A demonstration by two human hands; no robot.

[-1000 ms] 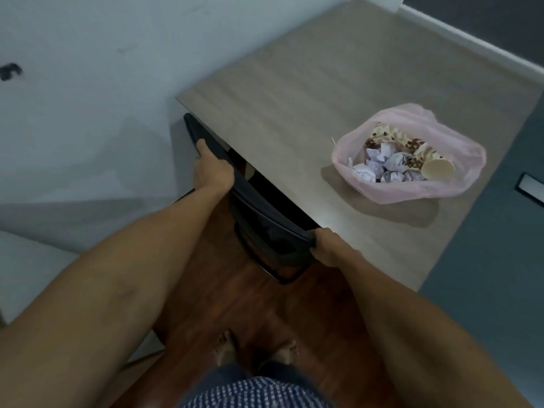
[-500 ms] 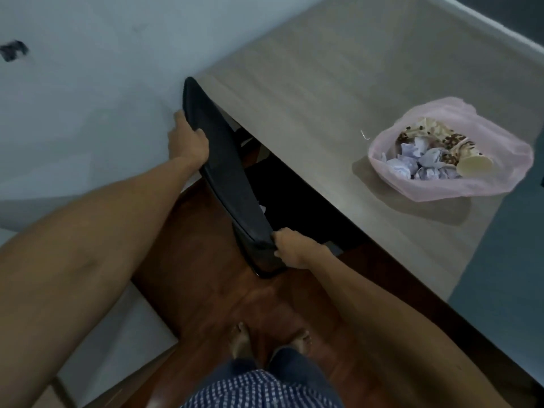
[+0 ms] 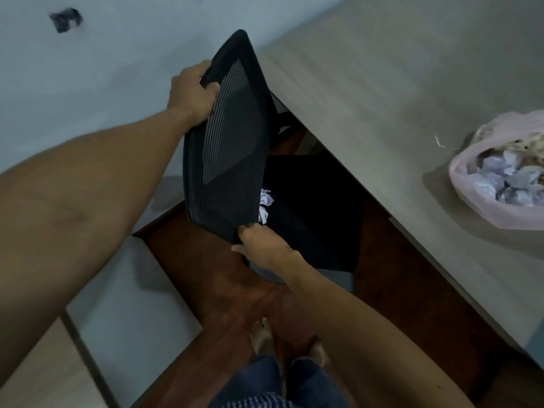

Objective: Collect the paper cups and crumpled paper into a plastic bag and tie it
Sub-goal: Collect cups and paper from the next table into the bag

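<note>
— While both hands hold that chair back (image 3: 226, 148), where's the paper?

— Left hand (image 3: 192, 94) clamps its top, right hand (image 3: 262, 244) pinches its lower edge; crumpled paper (image 3: 265, 203), probably two balls, lies on the seat (image 3: 312, 210). Bag (image 3: 500, 178) waits on the table (image 3: 368, 92).

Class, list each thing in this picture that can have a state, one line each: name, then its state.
Plastic bag: open, untied, lying on the table, partly out of frame.
Crumpled paper in the bag: bagged.
Crumpled paper on the chair seat: loose, not yet collected.
Chair: pulled clear of the table, backrest held at both ends.
Left hand: grips the backrest's top edge.
Right hand: grips the backrest's lower edge.
</note>
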